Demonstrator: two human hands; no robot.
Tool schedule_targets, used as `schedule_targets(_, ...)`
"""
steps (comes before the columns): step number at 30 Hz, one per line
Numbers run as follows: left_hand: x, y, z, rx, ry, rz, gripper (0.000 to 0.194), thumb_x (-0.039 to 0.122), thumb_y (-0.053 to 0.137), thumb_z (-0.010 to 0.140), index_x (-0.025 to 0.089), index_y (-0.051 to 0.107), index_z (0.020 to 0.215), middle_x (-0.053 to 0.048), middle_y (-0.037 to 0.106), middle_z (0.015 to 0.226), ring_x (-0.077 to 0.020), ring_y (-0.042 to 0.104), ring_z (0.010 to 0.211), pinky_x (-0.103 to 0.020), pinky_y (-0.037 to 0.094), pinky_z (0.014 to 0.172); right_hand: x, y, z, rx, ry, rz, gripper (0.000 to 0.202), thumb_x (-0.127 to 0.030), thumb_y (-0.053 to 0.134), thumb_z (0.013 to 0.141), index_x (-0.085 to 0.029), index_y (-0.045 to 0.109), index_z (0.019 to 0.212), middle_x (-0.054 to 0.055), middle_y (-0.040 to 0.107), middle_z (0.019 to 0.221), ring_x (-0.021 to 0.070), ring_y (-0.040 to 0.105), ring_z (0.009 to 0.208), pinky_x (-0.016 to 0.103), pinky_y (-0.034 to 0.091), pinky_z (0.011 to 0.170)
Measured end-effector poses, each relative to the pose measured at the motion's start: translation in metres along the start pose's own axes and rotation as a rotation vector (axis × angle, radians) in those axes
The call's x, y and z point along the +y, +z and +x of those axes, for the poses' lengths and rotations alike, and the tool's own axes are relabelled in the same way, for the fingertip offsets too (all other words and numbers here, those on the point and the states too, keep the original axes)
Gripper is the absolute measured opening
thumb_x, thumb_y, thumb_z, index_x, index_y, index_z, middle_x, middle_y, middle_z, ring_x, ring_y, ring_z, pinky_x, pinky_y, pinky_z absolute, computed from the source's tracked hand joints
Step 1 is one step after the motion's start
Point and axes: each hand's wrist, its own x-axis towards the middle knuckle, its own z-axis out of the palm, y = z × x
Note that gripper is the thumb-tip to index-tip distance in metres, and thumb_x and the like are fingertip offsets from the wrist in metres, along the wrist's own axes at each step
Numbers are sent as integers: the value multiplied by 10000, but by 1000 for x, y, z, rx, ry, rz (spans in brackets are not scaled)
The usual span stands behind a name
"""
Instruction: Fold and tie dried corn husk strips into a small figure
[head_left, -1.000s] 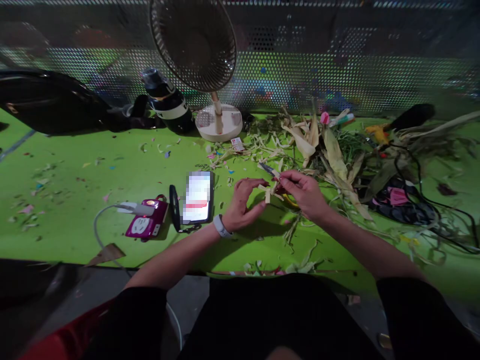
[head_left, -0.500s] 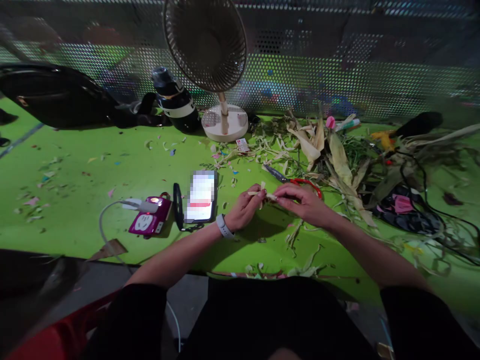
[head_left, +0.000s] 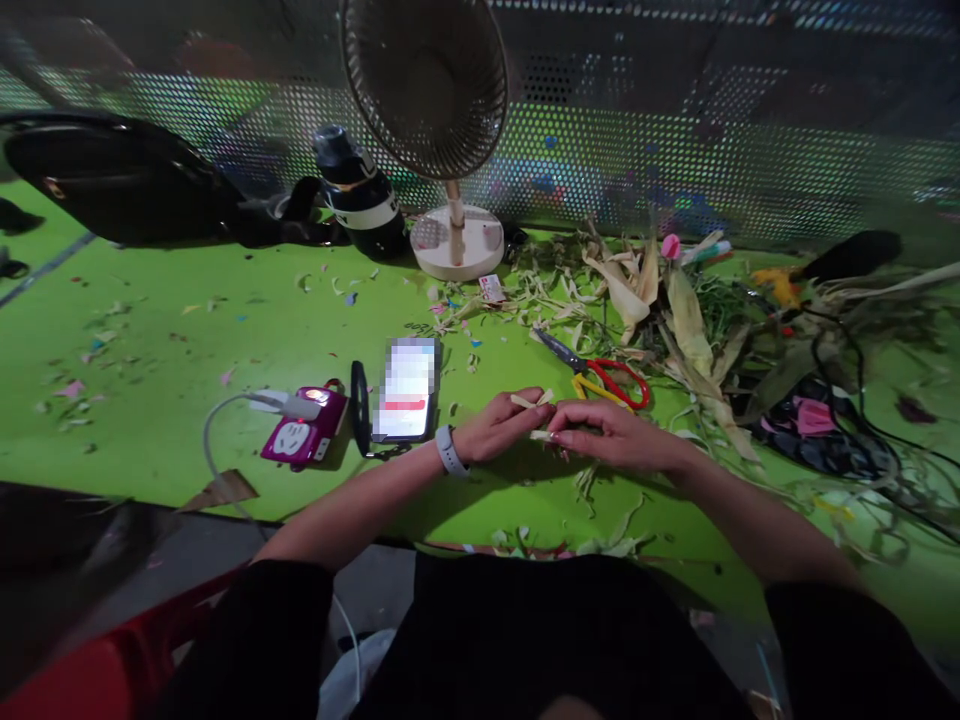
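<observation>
Over the green table, my left hand (head_left: 501,426) is closed on a small piece of pale, dry corn husk (head_left: 541,436), whose ends poke out between the fingers. My right hand (head_left: 609,434) meets it from the right, thumb and fingertips pinched on the same piece. The fingertips of both hands touch or nearly touch, and most of the husk is hidden behind them. Just beyond my right hand lie scissors (head_left: 596,372) with red and yellow handles.
Corn husks (head_left: 690,320) and shreds are heaped at the right, by a black cable and a black bag (head_left: 825,430). A fan (head_left: 457,243) and bottle (head_left: 364,205) stand at the back. Left of my hands lie a phone (head_left: 405,390) and a purple power bank (head_left: 304,428).
Both hands have dropped slightly and come closer together. My right hand has turned over the husk piece, covering more of it. The scissors' yellow handle now shows. The view has shifted a little.
</observation>
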Motion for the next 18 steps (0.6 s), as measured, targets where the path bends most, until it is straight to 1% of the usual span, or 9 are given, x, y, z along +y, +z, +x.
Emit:
schedule_targets(5, -1, 4, 2, 128, 41, 18, 399, 457, 403, 918, 171, 412, 640, 21, 360, 681, -101, 361, 616, -263, 331, 593, 1, 4, 2, 66, -135, -142, 151, -272, 504, 904, -170, 616, 897, 33, 633, 865, 126, 577, 793, 277, 467, 742)
schedule_targets(7, -1, 5, 3, 157, 26, -14, 394, 459, 403, 916, 172, 409, 646, 23, 358, 683, -99, 364, 613, -259, 337, 586, 3, 3, 2, 61, -141, -142, 153, -268, 501, 905, -166, 616, 897, 37, 633, 871, 128, 583, 803, 278, 466, 749)
schedule_targets(9, 1, 5, 3, 154, 16, -26, 387, 465, 399, 915, 173, 412, 662, 24, 357, 685, -98, 362, 610, -254, 336, 577, 4, -3, 0, 20, -107, -101, 172, -283, 497, 908, -161, 618, 905, 39, 634, 874, 129, 590, 799, 275, 469, 740)
schedule_targets(11, 2, 4, 2, 101, 25, -10, 388, 473, 386, 917, 171, 419, 675, 23, 358, 687, -95, 357, 604, -251, 326, 565, 4, -12, -2, -11, -36, 0, 208, -325, 486, 915, -164, 616, 940, 40, 640, 886, 133, 607, 791, 276, 480, 721)
schedule_targets(12, 2, 4, 2, 55, 23, 0, 385, 475, 379, 919, 171, 426, 687, 26, 355, 679, -93, 350, 592, -249, 318, 554, 4, -17, -3, 0, 3, 55, 226, -348, 483, 916, -168, 612, 959, 40, 643, 884, 135, 616, 782, 278, 486, 713)
schedule_targets(14, 2, 3, 1, -49, 6, 14, 384, 476, 364, 923, 172, 425, 696, 35, 336, 648, -88, 328, 560, -247, 302, 529, 5, -24, -4, 81, 55, 120, 248, -383, 486, 911, -175, 598, 984, 35, 644, 864, 139, 629, 762, 286, 495, 711)
schedule_targets(16, 1, 4, 0, -127, -1, 34, 391, 467, 351, 929, 174, 413, 678, 37, 324, 628, -86, 324, 545, -247, 306, 522, 7, -23, -2, 194, 45, 67, 242, -387, 489, 906, -180, 590, 977, 36, 635, 870, 141, 629, 761, 293, 496, 722)
schedule_targets(18, 0, 7, 1, -144, 29, 63, 391, 452, 336, 937, 176, 407, 668, 33, 334, 625, -90, 337, 550, -253, 323, 536, 10, -14, 1, 291, 10, -88, 225, -372, 472, 912, -186, 592, 957, 45, 627, 893, 148, 619, 778, 294, 488, 722)
